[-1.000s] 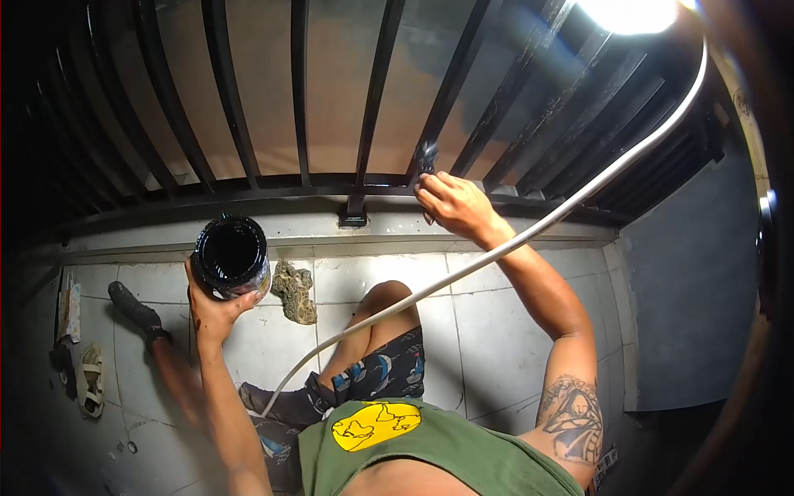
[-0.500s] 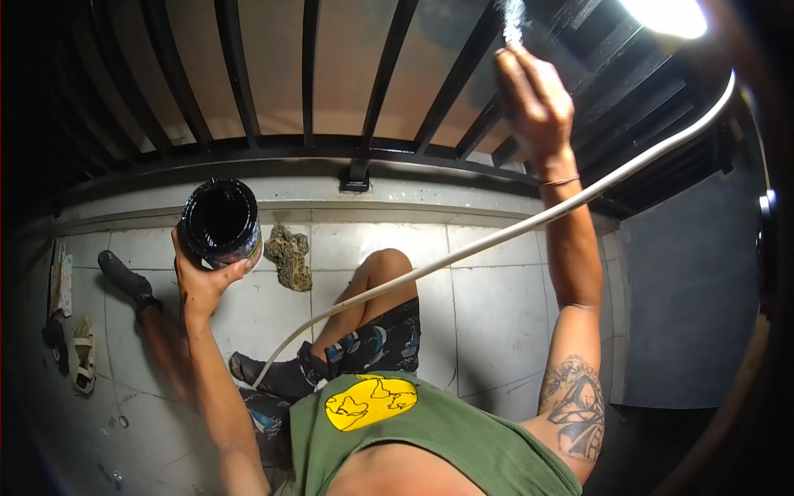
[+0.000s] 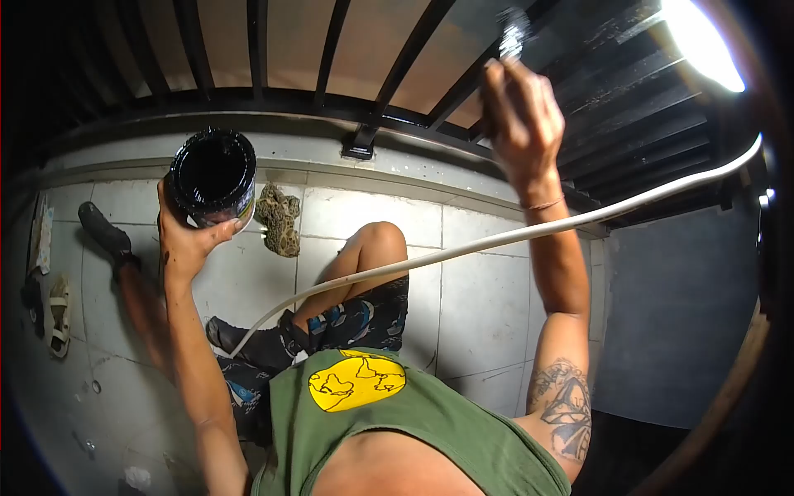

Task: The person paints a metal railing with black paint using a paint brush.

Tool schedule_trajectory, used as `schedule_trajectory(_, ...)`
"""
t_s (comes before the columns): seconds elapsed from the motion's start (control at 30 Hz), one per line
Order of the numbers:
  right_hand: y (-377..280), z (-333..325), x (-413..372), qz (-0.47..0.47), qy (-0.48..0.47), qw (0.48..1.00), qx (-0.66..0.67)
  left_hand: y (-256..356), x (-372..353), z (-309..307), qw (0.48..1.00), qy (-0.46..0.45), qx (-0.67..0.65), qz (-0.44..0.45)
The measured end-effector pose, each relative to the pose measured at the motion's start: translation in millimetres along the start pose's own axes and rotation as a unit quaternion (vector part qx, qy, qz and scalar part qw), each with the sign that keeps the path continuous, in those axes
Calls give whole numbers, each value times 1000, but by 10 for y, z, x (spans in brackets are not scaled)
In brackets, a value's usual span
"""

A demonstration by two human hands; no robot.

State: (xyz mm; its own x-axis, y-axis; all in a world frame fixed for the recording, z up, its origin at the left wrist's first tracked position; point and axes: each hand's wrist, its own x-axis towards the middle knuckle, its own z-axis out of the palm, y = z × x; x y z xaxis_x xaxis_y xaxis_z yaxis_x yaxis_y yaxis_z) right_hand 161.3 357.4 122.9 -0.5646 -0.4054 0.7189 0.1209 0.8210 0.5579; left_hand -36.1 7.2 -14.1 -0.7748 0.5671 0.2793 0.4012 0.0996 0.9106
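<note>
My left hand [image 3: 190, 244] is wrapped round a can of black paint [image 3: 240, 201], with the thumb along its lower side. Dark paint coats the can's rim and inside, and its mouth faces me. Up at the top right, my right hand [image 3: 528, 124] grips a paintbrush [image 3: 514, 35], its shiny metal band catching the light and its handle hidden in the fingers. The dark bristles point up and overlap the black bars of the metal railing [image 3: 403, 62].
A rough, porous stone-like lump [image 3: 279, 219] lies on the tiled floor [image 3: 484, 285] beside the can. A white cable [image 3: 463, 250] crosses in front of me towards the bright lamp [image 3: 703, 41]. A sandal [image 3: 59, 318] lies far left. The railing's foot [image 3: 359, 149] stands on a ledge.
The view has shifted, with the railing and floor sitting higher in it. My right hand and the brush have come lower against the bars. The can stays in my left hand.
</note>
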Motion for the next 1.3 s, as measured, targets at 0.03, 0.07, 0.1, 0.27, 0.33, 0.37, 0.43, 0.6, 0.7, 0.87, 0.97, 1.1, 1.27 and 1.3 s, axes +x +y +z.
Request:
schedule_trajectory(0.03,24,10,132,13,-33,997,-62,-23,5,-4,1000,2,0,3)
schedule_trajectory(0.07,8,58,211,20,-76,994,-72,-54,10,-5,1000,3,4,21)
schedule_trajectory(0.1,-24,127,255,28,-120,989,-81,-58,3,-1,1000,2,4,16)
schedule_trajectory(0.27,-379,632,-232,-12,-318,943,-96,-122,6,21,999,13,2,47)
schedule_trajectory(0.33,-569,727,-504,26,-356,934,-32,-177,-8,-14,999,14,10,43)
schedule_trajectory(0.37,-659,711,-576,63,-374,925,27,-208,-17,-26,999,16,9,40)
schedule_trajectory(0.43,-785,697,-680,43,-399,913,78,-236,-36,-37,999,20,6,32)
schedule_trajectory(0.6,-762,742,-699,222,-296,902,221,-252,-13,-76,999,18,43,21)
schedule_trajectory(0.7,-468,748,-551,270,-221,922,166,-317,-17,-54,1000,26,-1,9)
schedule_trajectory(0.87,-92,572,16,213,-124,969,19,-411,-36,-116,999,34,10,36)
schedule_trajectory(0.97,-56,406,312,166,-62,980,-93,-433,-35,-161,998,41,-19,37)
schedule_trajectory(1.1,-247,452,226,63,-162,979,-110,-567,-32,-206,999,44,-24,20)
schedule_trajectory(1.27,-658,836,-490,-2,-389,919,-66,-663,-38,-192,998,47,-41,12)
schedule_trajectory(1.3,-701,871,-502,30,-389,921,-9,-646,-33,-197,998,50,-40,15)
